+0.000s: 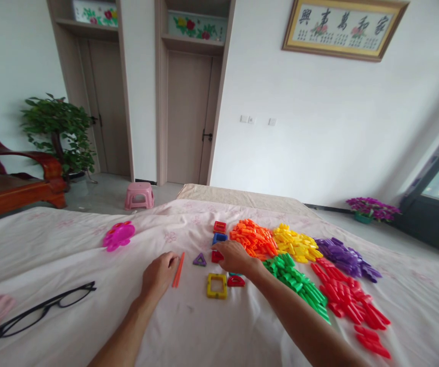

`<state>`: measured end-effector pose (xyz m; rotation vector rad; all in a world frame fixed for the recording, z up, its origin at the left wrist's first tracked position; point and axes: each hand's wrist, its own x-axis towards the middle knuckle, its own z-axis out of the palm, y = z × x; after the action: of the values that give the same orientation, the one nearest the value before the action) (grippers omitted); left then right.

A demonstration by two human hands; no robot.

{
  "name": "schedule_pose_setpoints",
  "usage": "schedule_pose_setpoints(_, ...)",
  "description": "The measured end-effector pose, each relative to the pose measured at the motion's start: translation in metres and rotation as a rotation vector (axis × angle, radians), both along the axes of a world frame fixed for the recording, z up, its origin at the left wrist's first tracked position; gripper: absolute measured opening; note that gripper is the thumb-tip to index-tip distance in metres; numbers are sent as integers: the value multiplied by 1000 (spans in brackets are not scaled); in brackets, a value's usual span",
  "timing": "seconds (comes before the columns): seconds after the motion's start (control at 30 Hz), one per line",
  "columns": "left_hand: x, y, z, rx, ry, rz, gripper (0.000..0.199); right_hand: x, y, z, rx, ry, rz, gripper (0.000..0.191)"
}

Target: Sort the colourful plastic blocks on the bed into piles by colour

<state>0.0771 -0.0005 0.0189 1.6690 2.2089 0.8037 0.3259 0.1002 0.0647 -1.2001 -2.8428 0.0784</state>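
Observation:
My left hand (160, 275) rests on the cloth with its fingers curled; whatever they may hold is hidden. Just to its right lie thin orange sticks (179, 271). My right hand (237, 256) reaches over a column of magnetic tiles, its thumb and fingers around a red magnetic tile (216, 256), which they partly cover. Beyond those fingers are a blue tile (219, 238) and another red tile (220, 226). Between my hands sits a purple triangle tile (199, 260). Closer to me are a yellow square tile (209, 286) and a red curved tile (236, 282).
Right of the tiles spread piles of orange (253, 239), yellow (296, 243), green (298, 283), purple (345, 258) and red plastic pieces (349, 293). On the left lie a magenta flower-shaped dish (120, 237) and black glasses (47, 308). A pink stool (139, 195) stands beyond the bed.

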Motion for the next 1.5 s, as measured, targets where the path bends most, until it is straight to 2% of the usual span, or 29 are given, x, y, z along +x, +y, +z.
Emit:
schedule_pose_setpoints(0.17, 1, -2, 2, -1, 9, -6, 27, 14, -7, 12, -17, 88, -17, 50)
schedule_pose_setpoints(0.3, 3, -4, 1, 131, 38, -60, 27, 35, -25, 21, -19, 195, -87, 39)
schedule_pose_setpoints(0.47, 16, -7, -3, 380, 174, -336, 29, 54, -54, 8, -82, 179, -222, 25)
schedule_pose_setpoints(0.57, 30, -10, -2, 409, 269, -452, 34, 59, -65, -3, -62, 212, -221, 19)
schedule_pose_setpoints(0.7, 46, -13, -1, 380, 356, -528, 42, 63, -66, -10, -51, 218, -228, 17)
schedule_pose_setpoints(0.87, 55, -11, -9, 382, 367, -550, 43, 67, -59, -12, -11, 219, -258, 18)
schedule_pose_setpoints(0.97, 59, -13, -12, 405, 368, -544, 41, 66, -66, -11, 59, 296, -241, 23)
schedule_pose_setpoints(1.07, 62, -18, -10, 409, 387, -492, 40, 57, -83, -10, 79, 375, -120, 33)
schedule_pose_setpoints(1.2, 66, -26, -2, 395, 376, -427, 31, 39, -102, -14, 25, 343, 13, 57)
schedule_pose_setpoints(1.33, 69, -30, 2, 348, 373, -450, 22, 30, -101, -21, -6, 343, -5, 49)
schedule_pose_setpoints(1.5, 73, -31, 1, 322, 372, -481, 19, 37, -91, -21, 29, 349, -61, 46)
